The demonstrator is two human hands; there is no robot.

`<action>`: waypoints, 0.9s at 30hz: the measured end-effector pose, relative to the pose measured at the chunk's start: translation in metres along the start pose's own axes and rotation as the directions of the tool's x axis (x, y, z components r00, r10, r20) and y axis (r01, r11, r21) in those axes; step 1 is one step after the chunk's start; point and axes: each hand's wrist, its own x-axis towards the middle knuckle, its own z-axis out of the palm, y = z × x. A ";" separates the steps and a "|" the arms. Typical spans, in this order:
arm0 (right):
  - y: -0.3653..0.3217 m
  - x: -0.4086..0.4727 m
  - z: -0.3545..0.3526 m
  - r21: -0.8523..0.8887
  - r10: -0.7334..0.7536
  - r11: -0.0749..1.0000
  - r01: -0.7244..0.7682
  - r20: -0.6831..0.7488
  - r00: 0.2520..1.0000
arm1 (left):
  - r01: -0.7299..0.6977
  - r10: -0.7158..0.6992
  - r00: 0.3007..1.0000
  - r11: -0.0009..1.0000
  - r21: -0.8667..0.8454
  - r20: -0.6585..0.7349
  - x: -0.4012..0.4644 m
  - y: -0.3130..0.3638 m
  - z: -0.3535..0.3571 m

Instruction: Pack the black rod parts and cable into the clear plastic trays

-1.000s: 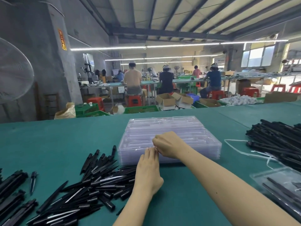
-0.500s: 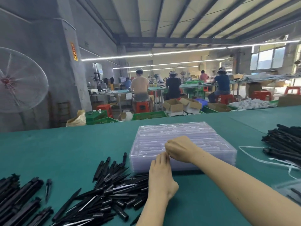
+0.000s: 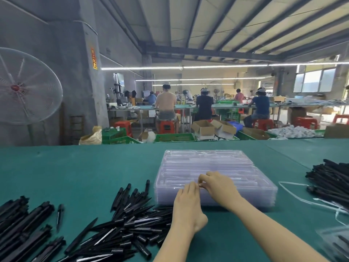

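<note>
**A:** What's different from a second ago?

**B:** Mostly my view: it has tipped up, so the stack of clear trays (image 3: 215, 178) sits lower in frame. My hands have barely shifted. The right hand (image 3: 217, 188) now has its fingers curled in a pinch at the near edge of the top tray; a second ago it looked like a closed fist resting there. The left hand (image 3: 187, 203) lies with straight fingers against that same edge, touching the stack, gripping nothing.

**A:** Meaning?

**B:** I judge I'm peeling one tray off the stack. Nothing is packed from this stack yet. Whether the top tray has lifted, I cannot tell.

**A:** Where are the parts?

**B:** Pointed black rod parts (image 3: 128, 220) are heaped near left, just beside the stack's near-left corner. Thicker black rods (image 3: 20, 224) lie at the far-left edge of view, and another black pile (image 3: 332, 182) on the right. A white cable (image 3: 302, 197) trails between that pile and the stack. A partly filled tray (image 3: 336, 242) shows at the near right corner.

**A:** Room to work?

**B:** Bare green table (image 3: 75, 167) spreads left and beyond the stack. Between my forearms there's a clear patch, likely where the tray lands.
</note>
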 end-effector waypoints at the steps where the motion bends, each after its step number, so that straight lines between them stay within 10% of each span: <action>1: -0.003 0.000 0.001 -0.012 0.020 1.000 -0.020 -0.013 1.000 | -0.002 0.002 1.000 1.000 0.016 0.001 0.000 -0.001 -0.001; 18: 0.004 0.069 -0.071 0.555 0.473 0.763 -0.330 -0.132 0.871 | -0.014 0.015 1.000 0.995 -0.099 0.003 0.000 -0.004 0.014; 27: 0.012 0.037 -0.012 0.263 0.268 0.940 -0.218 -0.170 0.948 | -0.009 0.015 0.996 0.998 -0.067 0.090 0.013 0.004 0.006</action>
